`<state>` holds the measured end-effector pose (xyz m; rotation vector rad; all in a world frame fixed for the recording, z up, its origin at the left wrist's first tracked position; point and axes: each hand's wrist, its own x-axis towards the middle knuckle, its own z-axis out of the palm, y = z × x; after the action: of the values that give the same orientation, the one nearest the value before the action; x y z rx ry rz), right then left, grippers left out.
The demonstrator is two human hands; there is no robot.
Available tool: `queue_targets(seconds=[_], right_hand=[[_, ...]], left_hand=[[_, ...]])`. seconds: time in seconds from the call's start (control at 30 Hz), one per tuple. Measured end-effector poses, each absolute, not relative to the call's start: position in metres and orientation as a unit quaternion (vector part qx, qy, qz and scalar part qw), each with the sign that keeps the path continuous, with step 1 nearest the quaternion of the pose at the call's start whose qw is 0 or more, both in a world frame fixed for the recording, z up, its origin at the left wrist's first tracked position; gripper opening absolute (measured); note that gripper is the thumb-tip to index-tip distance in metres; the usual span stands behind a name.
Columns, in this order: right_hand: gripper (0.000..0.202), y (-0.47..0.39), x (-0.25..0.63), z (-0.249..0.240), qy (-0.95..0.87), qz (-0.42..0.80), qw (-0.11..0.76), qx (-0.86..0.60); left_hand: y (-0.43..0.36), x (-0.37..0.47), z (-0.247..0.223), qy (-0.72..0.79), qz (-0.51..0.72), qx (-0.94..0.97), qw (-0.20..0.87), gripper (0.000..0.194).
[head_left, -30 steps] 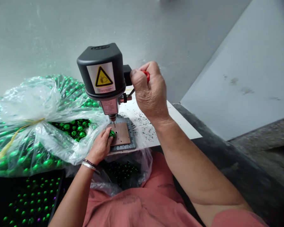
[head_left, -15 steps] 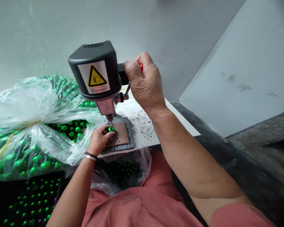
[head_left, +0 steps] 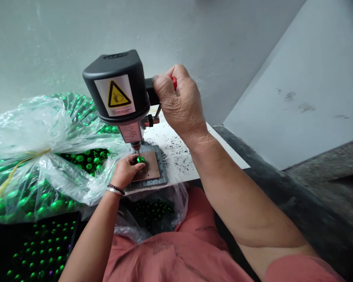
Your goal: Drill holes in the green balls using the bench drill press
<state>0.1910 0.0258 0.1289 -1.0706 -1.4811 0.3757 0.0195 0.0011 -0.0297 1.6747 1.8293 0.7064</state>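
A small bench drill press [head_left: 117,86] with a black top cover and a yellow warning label stands before me. My right hand [head_left: 181,102] is wrapped round its lever, whose red part [head_left: 173,82] shows between the fingers. Below the chuck, my left hand [head_left: 128,169] pinches a shiny green ball [head_left: 140,159] between thumb and fingers on a brown board [head_left: 150,168]. The thin drill bit [head_left: 139,152] points down at the ball's top; whether it has entered the ball I cannot tell. Under the board lies the grey slotted base [head_left: 162,178].
Clear plastic bags [head_left: 47,129] of green balls lie on the left. A black tray [head_left: 38,254] with rows of green balls sits lower left. Another open bag [head_left: 181,207] of dark green balls hangs below the table edge. Dark shavings litter the white board [head_left: 223,156].
My left hand and the green ball have shifted slightly to the right under the bit. My right hand stays on the lever, nearly unmoved.
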Motion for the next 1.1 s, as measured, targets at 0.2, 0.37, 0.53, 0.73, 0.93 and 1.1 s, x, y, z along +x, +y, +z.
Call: queue_targets(seconds=[0.2, 0.37, 0.53, 0.73, 0.93, 1.1], right_hand=[[0.03, 0.026, 0.192, 0.125, -0.637, 0.154, 0.618, -0.435], [0.029, 0.014, 0.192, 0.115, -0.638, 0.135, 0.629, -0.423], [0.018, -0.007, 0.192, 0.097, -0.64, 0.066, 0.616, -0.455], [0.007, -0.021, 0.192, 0.064, -0.651, -0.029, 0.613, -0.447], [0.003, -0.02, 0.186, 0.043, -0.621, -0.042, 0.644, -0.446], [0.002, -0.017, 0.182, 0.035, -0.599, -0.058, 0.668, -0.439]], left_hand=[[0.001, 0.02, -0.032, 0.672, 0.251, 0.647, 0.259, 0.044], [0.002, 0.02, -0.036, 0.652, 0.257, 0.66, 0.27, 0.039], [0.002, 0.019, -0.04, 0.653, 0.256, 0.665, 0.257, 0.036], [0.0, 0.02, -0.038, 0.647, 0.26, 0.667, 0.265, 0.032], [-0.002, 0.022, -0.036, 0.642, 0.273, 0.661, 0.275, 0.037], [-0.003, 0.022, -0.036, 0.643, 0.274, 0.659, 0.277, 0.036]])
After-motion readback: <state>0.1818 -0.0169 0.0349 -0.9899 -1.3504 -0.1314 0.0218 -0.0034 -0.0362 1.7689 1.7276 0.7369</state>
